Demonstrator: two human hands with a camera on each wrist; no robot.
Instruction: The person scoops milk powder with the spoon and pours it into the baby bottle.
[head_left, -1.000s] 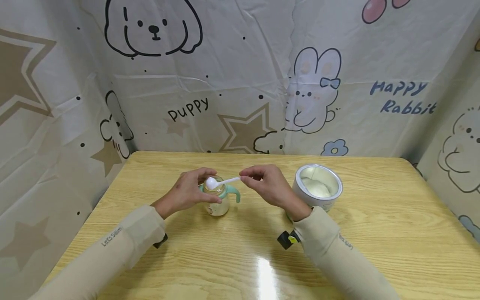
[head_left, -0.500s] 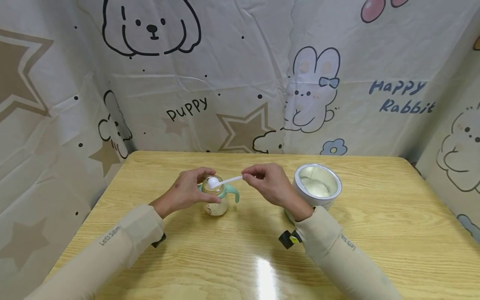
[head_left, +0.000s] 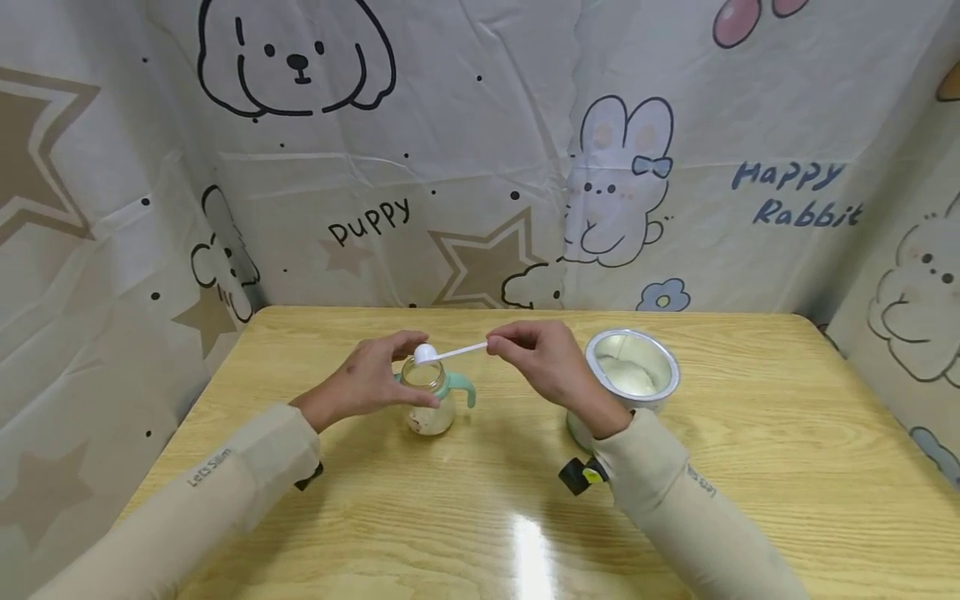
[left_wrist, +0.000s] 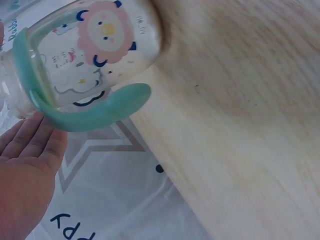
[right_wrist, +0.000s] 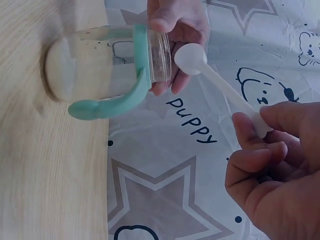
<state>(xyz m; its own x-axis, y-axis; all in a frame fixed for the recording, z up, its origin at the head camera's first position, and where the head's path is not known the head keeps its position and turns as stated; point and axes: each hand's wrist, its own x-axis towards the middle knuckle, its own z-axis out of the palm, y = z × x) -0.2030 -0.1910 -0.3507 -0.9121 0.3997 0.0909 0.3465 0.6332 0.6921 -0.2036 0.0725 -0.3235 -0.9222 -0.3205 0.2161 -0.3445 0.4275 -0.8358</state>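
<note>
My left hand (head_left: 367,379) holds a clear baby bottle (head_left: 433,417) round its neck, thumb in front and fingers behind. The bottle stands uncapped and upright on the table, with mint-green handles (left_wrist: 107,111) and a pink animal print. Whitish contents (right_wrist: 62,72) show at its base. Between thumb and fingertips, my right hand (head_left: 547,362) pinches the end of a white measuring scoop (head_left: 425,353). The scoop's rounded bowl is just above the bottle's open mouth (head_left: 423,374). Right of that hand, an open milk powder can (head_left: 652,405) contains pale powder (head_left: 632,377); my forearm partly hides the can.
The wooden table (head_left: 420,517) reaches back to a printed cloth backdrop (head_left: 465,167), which also hangs at both sides. Black wrist cameras (head_left: 576,477) sit below the cuffs.
The scoop has risen off the bottle's mouth, and my right hand has lifted slightly with it. My left hand keeps its hold on the bottle. The head view has shifted a little.
</note>
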